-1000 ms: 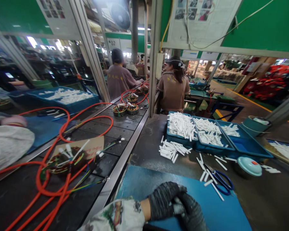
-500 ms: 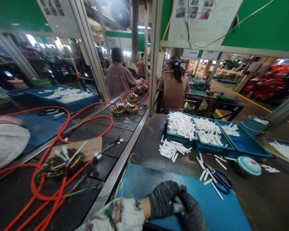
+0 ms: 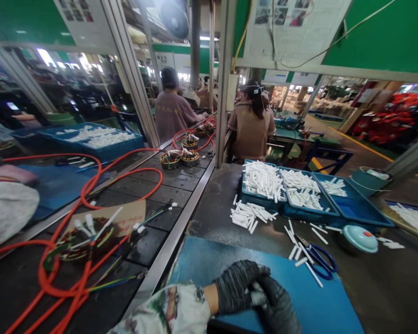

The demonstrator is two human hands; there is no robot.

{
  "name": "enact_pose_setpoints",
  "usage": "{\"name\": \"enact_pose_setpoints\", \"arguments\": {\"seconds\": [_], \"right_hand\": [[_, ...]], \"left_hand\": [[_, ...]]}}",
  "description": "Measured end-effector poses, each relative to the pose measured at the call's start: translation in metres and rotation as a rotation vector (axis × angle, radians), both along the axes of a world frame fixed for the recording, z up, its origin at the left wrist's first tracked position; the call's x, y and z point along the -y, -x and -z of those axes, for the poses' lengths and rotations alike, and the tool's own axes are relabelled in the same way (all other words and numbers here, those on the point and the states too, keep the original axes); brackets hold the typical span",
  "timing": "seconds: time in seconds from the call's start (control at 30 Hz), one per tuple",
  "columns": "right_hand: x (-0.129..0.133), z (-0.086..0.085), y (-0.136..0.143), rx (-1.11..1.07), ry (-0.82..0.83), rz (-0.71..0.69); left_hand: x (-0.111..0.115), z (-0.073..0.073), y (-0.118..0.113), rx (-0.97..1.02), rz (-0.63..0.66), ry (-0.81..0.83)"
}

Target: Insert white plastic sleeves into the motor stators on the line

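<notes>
Both hands wear dark grey, worn gloves and rest together over the front of the blue mat (image 3: 202,260). My left hand (image 3: 237,285) comes in from a patterned sleeve, its fingers folded against the other hand. My right hand (image 3: 278,304) is closed too, fingers pressed to the left; no object shows between them. Blue-handled scissors (image 3: 318,262) lie right of the hands among loose white tubes (image 3: 301,255). A larger pile of white tubes (image 3: 251,215) lies farther back. To the left, a wound coil (image 3: 87,239) with white tubes and orange cables sits on the line.
Blue trays (image 3: 287,211) of white tubes stand at the back right, near a lidded pale blue bowl (image 3: 360,239). A metal rail (image 3: 181,227) divides the bench from the line. Orange cable (image 3: 87,185) loops across it. A co-worker's sleeve (image 3: 10,208) is at far left; two people sit ahead.
The near coil, its cardboard and cables have slid slightly left and toward me along the line. The co-worker's sleeve at the left edge has shifted a little left. My hands stay in place.
</notes>
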State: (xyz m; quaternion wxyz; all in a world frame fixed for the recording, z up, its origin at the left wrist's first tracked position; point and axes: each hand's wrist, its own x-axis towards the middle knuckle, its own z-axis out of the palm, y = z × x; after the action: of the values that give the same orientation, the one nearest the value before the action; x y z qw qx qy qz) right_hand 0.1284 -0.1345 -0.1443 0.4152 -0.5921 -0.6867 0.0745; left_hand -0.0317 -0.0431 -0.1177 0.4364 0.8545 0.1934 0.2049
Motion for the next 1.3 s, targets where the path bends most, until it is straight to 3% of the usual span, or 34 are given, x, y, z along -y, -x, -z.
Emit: {"name": "enact_pose_setpoints", "arguments": {"seconds": [0.53, 0.77, 1.07, 1.3], "right_hand": [[-0.003, -0.001, 0.001, 0.047, -0.053, 0.027], [-0.003, 0.005, -0.001, 0.069, -0.044, 0.027], [-0.006, -0.005, 0.000, 0.071, -0.069, 0.019], [-0.005, 0.000, -0.001, 0.047, -0.045, 0.013]], "left_hand": [[-0.002, 0.004, -0.001, 0.019, -0.015, -0.071], [-0.002, 0.003, -0.001, 0.052, -0.020, -0.021], [-0.004, 0.003, -0.002, 0.067, -0.006, -0.015], [-0.005, 0.004, -0.002, 0.036, -0.007, -0.023]]}}
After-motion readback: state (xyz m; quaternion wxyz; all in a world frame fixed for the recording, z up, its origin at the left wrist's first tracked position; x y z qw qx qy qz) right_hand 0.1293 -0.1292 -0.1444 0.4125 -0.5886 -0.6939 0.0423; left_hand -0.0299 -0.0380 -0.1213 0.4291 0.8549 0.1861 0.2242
